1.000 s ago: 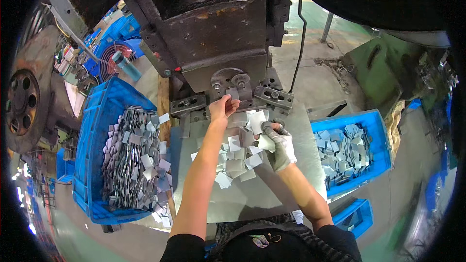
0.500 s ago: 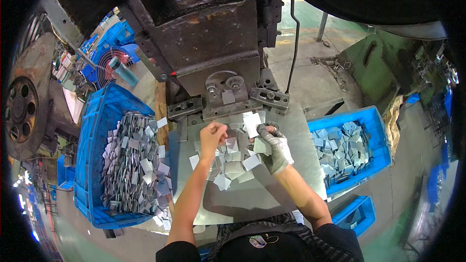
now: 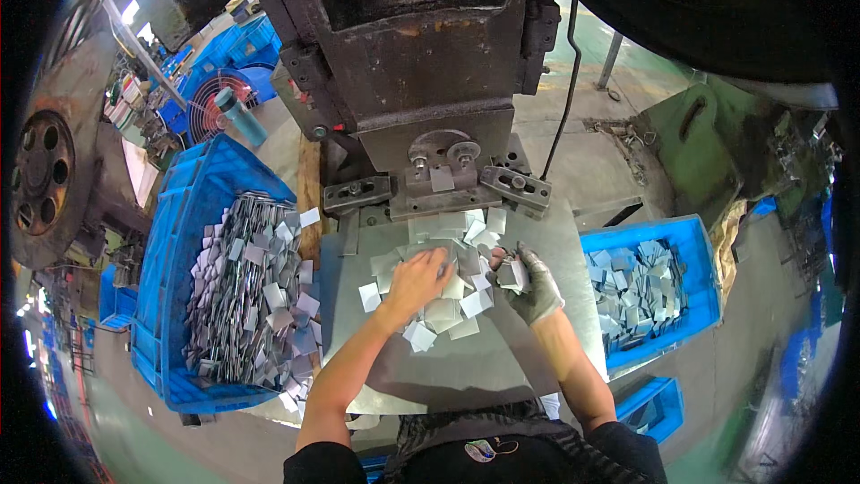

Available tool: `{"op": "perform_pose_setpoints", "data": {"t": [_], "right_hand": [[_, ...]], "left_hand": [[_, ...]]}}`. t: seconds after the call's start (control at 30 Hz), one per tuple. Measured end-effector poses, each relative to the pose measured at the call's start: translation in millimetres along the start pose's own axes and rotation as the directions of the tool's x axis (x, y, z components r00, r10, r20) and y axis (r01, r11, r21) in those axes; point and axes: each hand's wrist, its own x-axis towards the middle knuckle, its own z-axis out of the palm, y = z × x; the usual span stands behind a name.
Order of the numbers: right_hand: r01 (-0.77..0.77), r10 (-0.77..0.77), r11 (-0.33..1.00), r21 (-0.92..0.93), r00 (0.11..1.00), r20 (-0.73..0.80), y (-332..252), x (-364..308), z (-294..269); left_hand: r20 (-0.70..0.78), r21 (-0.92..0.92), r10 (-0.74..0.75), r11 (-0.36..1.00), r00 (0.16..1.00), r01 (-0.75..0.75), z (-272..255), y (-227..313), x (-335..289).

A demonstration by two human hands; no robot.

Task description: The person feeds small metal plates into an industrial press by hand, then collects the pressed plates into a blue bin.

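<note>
Loose square metal plates (image 3: 442,312) lie in a spread pile on the steel table (image 3: 403,375) in front of the press. My bare left hand (image 3: 419,280) rests over the left part of this pile, fingers stretched toward the right; its fingertips touch the plates. At the pile's right edge, my right hand (image 3: 537,291), in a grey-white glove with bare fingertips, is closed on a small stack of metal plates (image 3: 513,276). Beyond both hands, a single metal plate (image 3: 442,179) sits upright or tilted at the press die (image 3: 434,203).
A large blue crate (image 3: 154,305) heaped with metal plates stands to the left. To the right is another blue crate (image 3: 708,273) of plates, with a smaller blue bin (image 3: 667,408) below it. The press ram (image 3: 430,81) hangs above the die. A fan (image 3: 210,108) stands far left.
My left hand has gone from closed fingers above the pile to stretched fingers down on it. My right hand has drawn back from the die side, lowering its plates. The whole view has shifted slightly.
</note>
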Motion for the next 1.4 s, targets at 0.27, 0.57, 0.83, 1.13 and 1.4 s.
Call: {"op": "perform_pose_setpoints", "data": {"t": [0.27,0.57,0.83,1.13,1.4], "right_hand": [[-0.038,0.048,0.988,-0.152,0.997,0.059,6.2,61.0,34.5],[0.226,-0.255,0.9,-0.374,0.967,-0.029,23.0,135.7,73.9],[0.258,-0.268,0.917,-0.304,0.963,0.009,17.4,57.0,55.2],[0.243,-0.249,0.938,-0.249,0.968,0.008,14.3,9.3,63.8],[0.204,-0.205,0.979,-0.032,0.978,-0.035,-12.3,0.6,-15.0]], "left_hand": [[-0.43,0.043,0.132,0.991,0.893,-0.126,-33.7,-18.0,21.9],[0.242,-0.903,-0.515,0.19,0.822,0.385,-38.8,-45.7,58.7],[0.317,-0.943,-0.498,-0.075,0.807,0.324,-4.3,-26.7,106.5],[0.347,-0.938,-0.621,-0.249,0.703,0.243,10.2,-24.2,120.9],[0.353,-0.932,-0.597,-0.155,0.721,0.328,-4.2,-20.8,98.3]]}}
